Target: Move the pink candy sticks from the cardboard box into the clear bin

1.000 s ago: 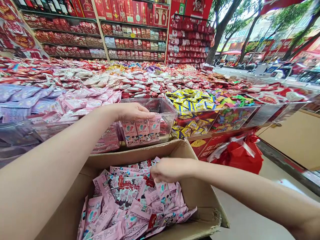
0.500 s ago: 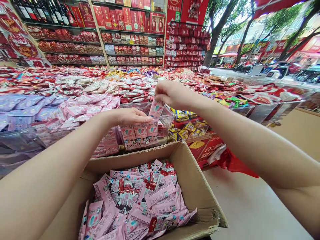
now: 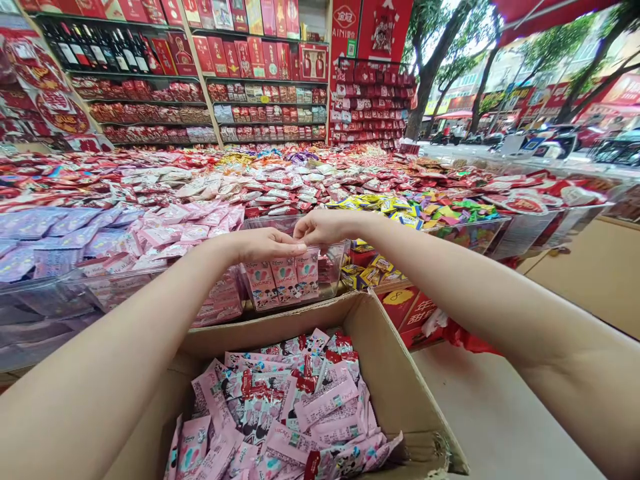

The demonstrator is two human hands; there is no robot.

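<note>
My left hand [image 3: 273, 245] lies over the front edge of a clear plastic bin [image 3: 330, 267], its fingers held together above pink Mickey packets [image 3: 284, 277] that stand in a row against the front wall. Whether it grips anything is hidden. Beside its fingertips, my right hand [image 3: 315, 229] is closed in a pinch at the top of the rightmost packet; what it holds is mostly hidden by the fingers. Below both hands is an open cardboard box [image 3: 395, 360] holding many loose pink packets [image 3: 325, 403].
Bins of purple packets [image 3: 55, 247] stand left, and yellow wrapped sweets [image 3: 373, 273] lie right of the clear bin. Heaps of red packets [image 3: 270, 193] spread behind. Shelves with bottles [image 3: 95, 50] and red boxes line the back.
My right hand has moved down into the clear bin with the pink packet it held up before. My left hand stays at the bin's front edge. The view has tilted slightly up.
</note>
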